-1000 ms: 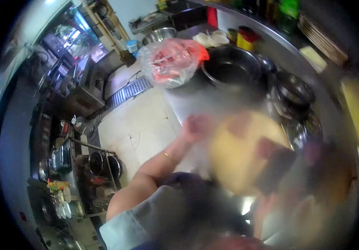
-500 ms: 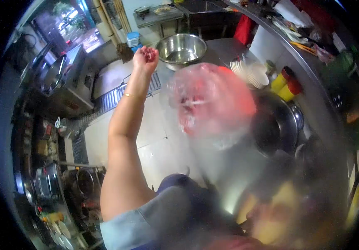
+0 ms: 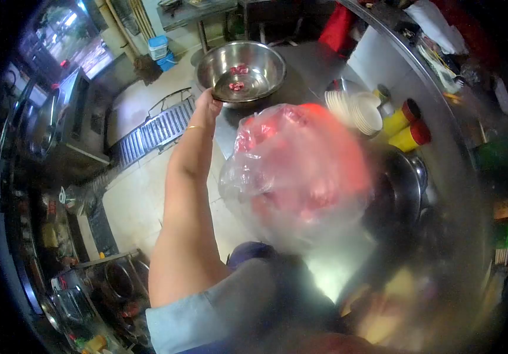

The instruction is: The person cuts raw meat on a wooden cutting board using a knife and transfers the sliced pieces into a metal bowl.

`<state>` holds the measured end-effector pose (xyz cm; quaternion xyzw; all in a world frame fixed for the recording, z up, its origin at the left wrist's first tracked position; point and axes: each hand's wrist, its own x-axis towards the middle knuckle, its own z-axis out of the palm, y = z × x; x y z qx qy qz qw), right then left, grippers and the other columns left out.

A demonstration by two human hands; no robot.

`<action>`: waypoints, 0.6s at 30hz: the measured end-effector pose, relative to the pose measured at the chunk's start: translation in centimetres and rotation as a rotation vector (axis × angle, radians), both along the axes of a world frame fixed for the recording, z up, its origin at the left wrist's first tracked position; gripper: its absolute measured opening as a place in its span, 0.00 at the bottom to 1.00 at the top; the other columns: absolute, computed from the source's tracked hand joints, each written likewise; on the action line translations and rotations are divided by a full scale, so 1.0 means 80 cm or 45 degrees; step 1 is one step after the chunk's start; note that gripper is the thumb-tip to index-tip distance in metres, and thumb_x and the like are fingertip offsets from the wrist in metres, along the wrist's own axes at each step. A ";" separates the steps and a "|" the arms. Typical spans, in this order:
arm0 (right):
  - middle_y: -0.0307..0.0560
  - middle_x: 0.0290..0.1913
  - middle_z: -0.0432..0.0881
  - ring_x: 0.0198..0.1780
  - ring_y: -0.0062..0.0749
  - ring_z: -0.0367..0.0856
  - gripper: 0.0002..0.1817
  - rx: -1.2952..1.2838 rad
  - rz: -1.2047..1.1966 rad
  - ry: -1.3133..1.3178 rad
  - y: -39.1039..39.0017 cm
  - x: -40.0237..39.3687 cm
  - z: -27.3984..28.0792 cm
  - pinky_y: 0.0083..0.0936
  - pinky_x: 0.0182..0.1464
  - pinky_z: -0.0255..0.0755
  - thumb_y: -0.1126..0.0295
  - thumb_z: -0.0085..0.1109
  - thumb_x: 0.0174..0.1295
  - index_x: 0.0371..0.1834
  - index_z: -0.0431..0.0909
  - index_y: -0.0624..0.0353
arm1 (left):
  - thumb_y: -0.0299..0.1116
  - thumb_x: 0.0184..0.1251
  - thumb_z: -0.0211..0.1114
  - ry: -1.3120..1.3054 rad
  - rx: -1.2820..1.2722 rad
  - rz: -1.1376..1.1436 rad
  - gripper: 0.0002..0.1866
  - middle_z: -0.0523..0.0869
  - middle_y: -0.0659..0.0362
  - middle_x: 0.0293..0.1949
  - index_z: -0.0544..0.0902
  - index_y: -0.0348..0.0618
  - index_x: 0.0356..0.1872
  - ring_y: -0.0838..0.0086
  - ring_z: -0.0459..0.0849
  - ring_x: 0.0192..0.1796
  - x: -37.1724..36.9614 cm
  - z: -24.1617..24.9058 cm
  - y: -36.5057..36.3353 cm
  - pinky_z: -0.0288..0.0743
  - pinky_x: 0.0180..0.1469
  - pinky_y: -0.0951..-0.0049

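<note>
My left hand (image 3: 207, 102) reaches forward to the near left rim of a wide stainless steel bowl (image 3: 273, 71). Its fingers look closed on the rim, though they are partly hidden. Inside the bowl lie two small clumps of red and white pieces that look like raw meat (image 3: 237, 87). A large clear plastic bag (image 3: 295, 171) with red and pink contents bulges in the middle of the view, right of my forearm. A hazy blur covers the lower right. My right hand does not show.
Stacked white bowls (image 3: 354, 109) and yellow containers with dark red rims (image 3: 404, 131) stand at the right, near a dark metal pan (image 3: 398, 177). A floor drain grate (image 3: 156, 130) lies left. A stove (image 3: 80, 121) is at the far left, blue-and-white buckets (image 3: 159, 50) at the back.
My left hand, earlier a raised fist with red pieces in it, has come down to the bowl's rim. Red pieces now lie in the bowl, which appears nearer. The plastic bag looks larger and lower.
</note>
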<state>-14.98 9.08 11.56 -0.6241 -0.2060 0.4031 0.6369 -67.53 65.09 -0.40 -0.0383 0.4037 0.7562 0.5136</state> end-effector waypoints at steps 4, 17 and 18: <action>0.48 0.70 0.68 0.59 0.35 0.74 0.32 0.048 -0.022 -0.107 0.014 -0.006 0.005 0.25 0.57 0.76 0.72 0.51 0.73 0.79 0.54 0.53 | 0.21 0.64 0.57 0.158 -0.129 0.082 0.17 0.81 0.42 0.49 0.74 0.28 0.54 0.52 0.87 0.43 -0.001 0.004 0.014 0.87 0.41 0.55; 0.45 0.53 0.78 0.40 0.21 0.76 0.27 0.251 -0.001 0.078 -0.086 0.012 -0.075 0.16 0.37 0.73 0.76 0.54 0.67 0.69 0.64 0.58 | 0.28 0.71 0.60 0.206 0.463 -0.316 0.07 0.85 0.51 0.43 0.78 0.36 0.45 0.62 0.84 0.45 0.086 0.293 -0.228 0.81 0.48 0.61; 0.43 0.51 0.79 0.38 0.20 0.75 0.25 0.230 -0.007 0.127 -0.101 0.015 -0.073 0.15 0.35 0.72 0.76 0.54 0.67 0.68 0.66 0.59 | 0.28 0.71 0.60 0.212 0.484 -0.370 0.09 0.85 0.51 0.45 0.78 0.35 0.47 0.62 0.84 0.45 0.104 0.299 -0.248 0.80 0.48 0.63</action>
